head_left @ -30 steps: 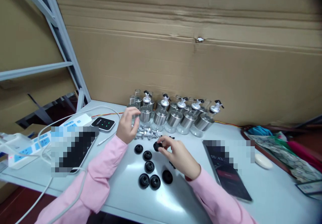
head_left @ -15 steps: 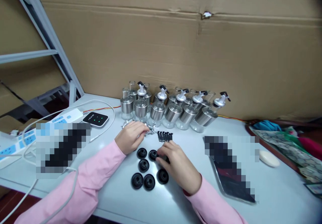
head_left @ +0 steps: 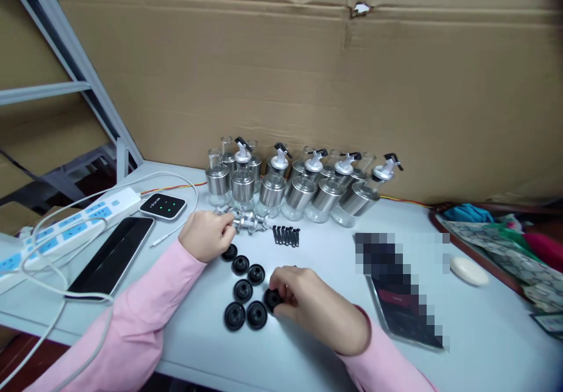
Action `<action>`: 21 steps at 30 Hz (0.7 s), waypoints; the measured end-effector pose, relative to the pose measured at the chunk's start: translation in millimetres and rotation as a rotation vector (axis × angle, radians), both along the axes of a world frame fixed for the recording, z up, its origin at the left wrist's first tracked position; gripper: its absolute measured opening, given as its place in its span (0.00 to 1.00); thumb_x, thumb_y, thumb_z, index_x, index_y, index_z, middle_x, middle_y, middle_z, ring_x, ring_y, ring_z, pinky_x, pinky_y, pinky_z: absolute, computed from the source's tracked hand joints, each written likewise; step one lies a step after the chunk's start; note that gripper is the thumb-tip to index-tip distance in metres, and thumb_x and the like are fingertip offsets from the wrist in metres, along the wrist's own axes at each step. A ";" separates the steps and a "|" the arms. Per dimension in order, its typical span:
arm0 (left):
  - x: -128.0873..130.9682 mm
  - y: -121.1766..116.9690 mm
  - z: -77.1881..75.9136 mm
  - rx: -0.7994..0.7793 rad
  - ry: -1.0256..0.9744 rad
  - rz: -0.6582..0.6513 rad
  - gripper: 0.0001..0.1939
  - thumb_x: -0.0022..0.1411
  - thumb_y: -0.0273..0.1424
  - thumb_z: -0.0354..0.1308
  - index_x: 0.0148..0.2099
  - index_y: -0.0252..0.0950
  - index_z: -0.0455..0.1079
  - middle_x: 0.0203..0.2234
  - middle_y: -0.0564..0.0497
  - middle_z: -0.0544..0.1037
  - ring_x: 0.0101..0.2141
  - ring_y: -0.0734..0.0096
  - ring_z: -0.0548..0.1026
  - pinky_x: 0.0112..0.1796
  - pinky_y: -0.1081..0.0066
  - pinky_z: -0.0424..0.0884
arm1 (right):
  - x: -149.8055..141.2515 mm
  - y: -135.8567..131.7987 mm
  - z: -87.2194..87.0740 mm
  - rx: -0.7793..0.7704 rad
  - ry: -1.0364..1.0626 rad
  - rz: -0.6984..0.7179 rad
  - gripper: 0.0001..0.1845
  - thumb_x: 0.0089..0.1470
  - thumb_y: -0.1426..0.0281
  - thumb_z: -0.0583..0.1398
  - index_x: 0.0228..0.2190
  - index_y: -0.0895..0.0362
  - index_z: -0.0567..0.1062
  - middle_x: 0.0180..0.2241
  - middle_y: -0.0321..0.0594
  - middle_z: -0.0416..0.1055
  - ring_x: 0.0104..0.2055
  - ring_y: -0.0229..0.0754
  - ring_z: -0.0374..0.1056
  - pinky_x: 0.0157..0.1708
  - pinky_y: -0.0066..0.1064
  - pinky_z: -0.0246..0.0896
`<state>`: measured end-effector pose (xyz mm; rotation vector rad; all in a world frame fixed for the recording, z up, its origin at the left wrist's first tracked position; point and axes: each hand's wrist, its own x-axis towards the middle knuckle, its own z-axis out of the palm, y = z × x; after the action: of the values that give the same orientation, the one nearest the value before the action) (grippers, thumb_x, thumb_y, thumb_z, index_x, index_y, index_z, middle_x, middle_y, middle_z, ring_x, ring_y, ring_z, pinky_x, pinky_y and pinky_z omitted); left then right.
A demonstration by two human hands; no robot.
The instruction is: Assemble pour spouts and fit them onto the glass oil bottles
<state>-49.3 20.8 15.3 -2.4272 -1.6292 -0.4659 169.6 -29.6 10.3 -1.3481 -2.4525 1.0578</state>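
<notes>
My right hand (head_left: 314,304) pinches a black round cap (head_left: 272,301) at the table's front, its fingers curled over the cap's right side. Several similar black caps lie in a loose cluster to its left, among them one black cap (head_left: 234,316) at the front. My left hand (head_left: 206,236) is closed, its fingertips turned down and out of sight, so whatever they hold is hidden. Another black cap (head_left: 229,253) lies just under that hand. Shiny silver spout pieces (head_left: 250,222) are heaped right of it. Several small black levers (head_left: 285,236) stand in a row nearby.
Glass bottles with steel sleeves (head_left: 272,189) line the back, several topped with white-and-black pourers. At left are a power strip (head_left: 70,227), looping white cable, a dark phone (head_left: 112,257) and a small black device (head_left: 162,206). A partly blurred tablet-like object (head_left: 402,304) and white oval piece (head_left: 469,271) lie right.
My left hand has drawn back leftward from the silver pieces. My right hand has come down to the front right cap, which has shifted left. Upper caps also sit further left.
</notes>
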 end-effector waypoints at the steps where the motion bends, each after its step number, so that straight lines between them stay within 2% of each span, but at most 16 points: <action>1: 0.5 0.2 -0.7 -0.052 0.021 -0.003 0.12 0.51 0.27 0.44 0.20 0.37 0.65 0.11 0.52 0.67 0.15 0.69 0.65 0.21 0.71 0.52 | -2.6 -0.5 -1.9 0.013 0.021 -0.009 0.14 0.40 0.85 0.59 0.28 0.58 0.68 0.26 0.33 0.65 0.26 0.34 0.60 0.27 0.24 0.54; 5: 4.1 1.7 -8.2 -0.226 -0.046 -0.124 0.12 0.52 0.26 0.42 0.22 0.36 0.64 0.13 0.53 0.67 0.17 0.71 0.65 0.23 0.72 0.54 | -9.7 -4.7 -2.0 0.053 0.090 -0.020 0.14 0.42 0.84 0.60 0.29 0.57 0.65 0.30 0.34 0.65 0.27 0.34 0.62 0.29 0.24 0.57; 7: 5.5 3.3 -13.3 -0.296 -0.140 -0.181 0.11 0.52 0.26 0.43 0.22 0.36 0.63 0.12 0.54 0.65 0.17 0.72 0.63 0.23 0.73 0.54 | -11.9 -8.0 0.4 0.076 0.088 -0.012 0.15 0.42 0.74 0.65 0.30 0.57 0.64 0.30 0.34 0.65 0.26 0.36 0.63 0.27 0.26 0.58; 10: 6.3 6.0 -18.1 -0.417 -0.307 -0.229 0.09 0.51 0.26 0.43 0.20 0.36 0.58 0.12 0.56 0.60 0.17 0.73 0.58 0.23 0.73 0.53 | -17.7 -13.9 0.8 0.207 -0.006 0.006 0.29 0.31 0.55 0.69 0.31 0.56 0.63 0.33 0.37 0.64 0.27 0.40 0.64 0.25 0.30 0.59; 12: 6.8 6.9 -17.8 -0.484 -0.381 -0.235 0.09 0.50 0.25 0.44 0.19 0.36 0.56 0.12 0.57 0.57 0.17 0.75 0.56 0.24 0.73 0.53 | -23.7 -17.7 -2.0 0.299 -0.080 0.041 0.35 0.26 0.50 0.68 0.32 0.56 0.64 0.34 0.38 0.63 0.26 0.43 0.65 0.23 0.32 0.59; 14: 7.4 6.8 -14.9 -0.542 -0.414 -0.244 0.10 0.50 0.25 0.43 0.18 0.36 0.53 0.11 0.58 0.55 0.16 0.76 0.55 0.23 0.74 0.53 | -30.3 -20.5 -6.0 0.363 -0.132 0.064 0.34 0.28 0.50 0.68 0.33 0.56 0.64 0.34 0.39 0.63 0.26 0.44 0.67 0.21 0.32 0.59; 16: 7.8 6.3 -11.2 -0.614 -0.442 -0.247 0.11 0.50 0.25 0.42 0.17 0.36 0.52 0.10 0.58 0.54 0.15 0.78 0.55 0.21 0.75 0.53 | -36.2 -22.0 -9.4 0.402 -0.161 0.064 0.28 0.33 0.54 0.68 0.32 0.56 0.65 0.34 0.39 0.64 0.26 0.44 0.68 0.21 0.31 0.59; 21: 5.7 6.9 -9.1 -0.827 -0.505 -0.208 0.10 0.51 0.26 0.41 0.19 0.36 0.55 0.08 0.59 0.56 0.10 0.80 0.57 0.15 0.78 0.50 | -45.2 -22.5 -12.5 0.406 -0.173 0.003 0.21 0.40 0.60 0.67 0.31 0.57 0.65 0.33 0.39 0.65 0.28 0.45 0.68 0.24 0.33 0.62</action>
<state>-43.6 27.7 6.2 -3.3100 -2.0822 -0.5477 124.3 -52.1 -2.2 -1.3430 -2.5994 0.4185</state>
